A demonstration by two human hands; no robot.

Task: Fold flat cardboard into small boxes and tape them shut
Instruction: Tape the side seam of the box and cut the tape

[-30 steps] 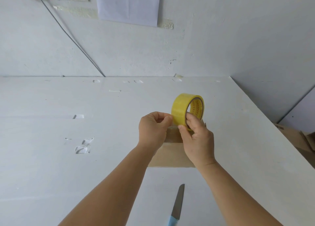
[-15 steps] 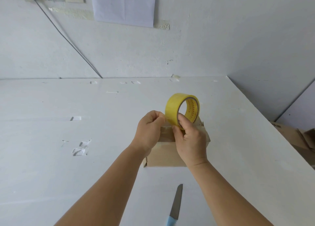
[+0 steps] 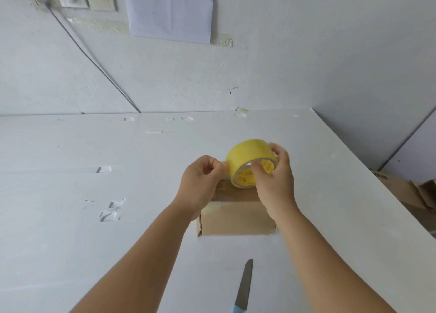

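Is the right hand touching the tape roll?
Touching. The head view shows the right hand curled around the yellow tape roll, thumb over its core.

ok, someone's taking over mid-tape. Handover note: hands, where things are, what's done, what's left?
Left hand: pinches the loose tape end at the left of the roll, over the box top.
Right hand: grips the yellow roll of packing tape, held just above the box.
Small brown cardboard box: folded up, standing on the white table; a glossy strip seems to lie already across its top.
Blue-handled knife: lies on the table nearer the person, untouched.
Done: box folded, taping begun.
Left: probably pull the strip across, press it down, cut it with the knife.
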